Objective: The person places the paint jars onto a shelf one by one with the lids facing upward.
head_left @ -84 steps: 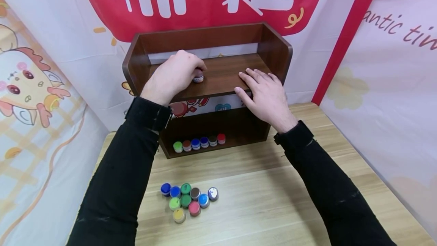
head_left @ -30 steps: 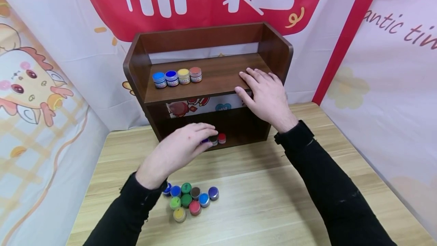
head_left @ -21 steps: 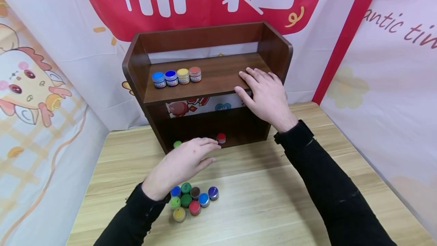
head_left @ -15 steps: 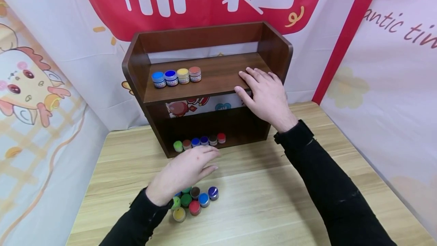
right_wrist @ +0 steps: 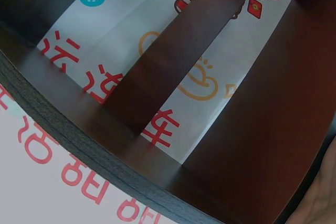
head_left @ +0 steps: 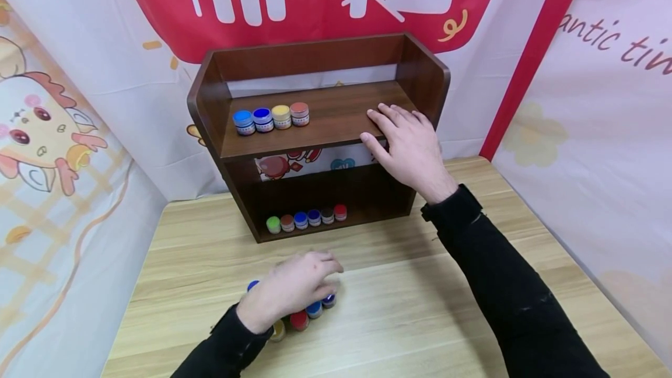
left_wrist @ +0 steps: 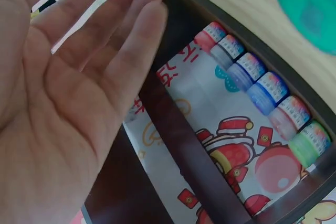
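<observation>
My left hand (head_left: 296, 284) hovers over a cluster of small paint jars on the table, its fingers loosely bent and holding nothing. Past its edges show a red-lidded jar (head_left: 299, 320), a blue one (head_left: 314, 310), a purple-blue one (head_left: 329, 301) and part of a yellow one (head_left: 279, 331); the hand hides the others. In the left wrist view, the palm is bare, and a green jar lid (left_wrist: 310, 11) shows close by. My right hand (head_left: 404, 147) rests with spread fingers on the right end of the brown shelf's upper board (head_left: 341, 118).
On the upper board's left stand a light blue jar (head_left: 244, 123), a dark blue jar (head_left: 263, 121), a yellow jar (head_left: 282, 117) and an orange-brown jar (head_left: 300, 115). Several jars, from green (head_left: 273, 225) to red (head_left: 340, 213), line the lower level. Printed cloth (head_left: 577, 104) surrounds the table.
The left hand let go of the orange-brown jar on the upper board, then came down past the lower row to the cluster on the table. The right hand stayed put.
</observation>
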A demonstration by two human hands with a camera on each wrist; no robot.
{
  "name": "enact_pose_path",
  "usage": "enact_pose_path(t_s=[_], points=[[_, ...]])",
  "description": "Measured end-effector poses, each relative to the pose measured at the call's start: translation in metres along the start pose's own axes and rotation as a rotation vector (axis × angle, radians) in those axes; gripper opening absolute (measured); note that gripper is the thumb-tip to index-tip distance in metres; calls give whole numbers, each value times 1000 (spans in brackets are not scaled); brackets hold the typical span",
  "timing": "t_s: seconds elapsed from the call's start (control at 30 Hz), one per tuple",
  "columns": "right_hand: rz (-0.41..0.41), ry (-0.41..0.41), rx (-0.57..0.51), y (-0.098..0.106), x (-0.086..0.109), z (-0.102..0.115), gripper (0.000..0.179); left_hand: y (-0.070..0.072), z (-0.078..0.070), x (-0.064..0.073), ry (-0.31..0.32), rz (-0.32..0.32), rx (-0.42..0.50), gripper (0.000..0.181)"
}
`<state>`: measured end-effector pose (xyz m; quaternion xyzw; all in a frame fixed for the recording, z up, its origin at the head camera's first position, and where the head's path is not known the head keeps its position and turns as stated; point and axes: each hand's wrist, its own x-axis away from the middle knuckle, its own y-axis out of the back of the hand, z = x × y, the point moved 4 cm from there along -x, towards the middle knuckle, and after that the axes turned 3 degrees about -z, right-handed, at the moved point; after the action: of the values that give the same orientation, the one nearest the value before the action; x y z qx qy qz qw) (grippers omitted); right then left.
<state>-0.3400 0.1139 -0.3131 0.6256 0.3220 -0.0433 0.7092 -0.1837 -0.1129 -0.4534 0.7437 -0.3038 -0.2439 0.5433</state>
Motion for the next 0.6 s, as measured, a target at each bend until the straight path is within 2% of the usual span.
enact_pose_path(t_s=[0.23,0.4,0.6], points=[[-4,4,-7,0,0,0,77,-14,-1,5,35,81,-23,30],[-4,2,-9,1,1,-1,77,-18,-5,5,34,84,-55,23],[1,2,-10,1,1,-1,77,-20,-7,6,29,101,-52,20]])
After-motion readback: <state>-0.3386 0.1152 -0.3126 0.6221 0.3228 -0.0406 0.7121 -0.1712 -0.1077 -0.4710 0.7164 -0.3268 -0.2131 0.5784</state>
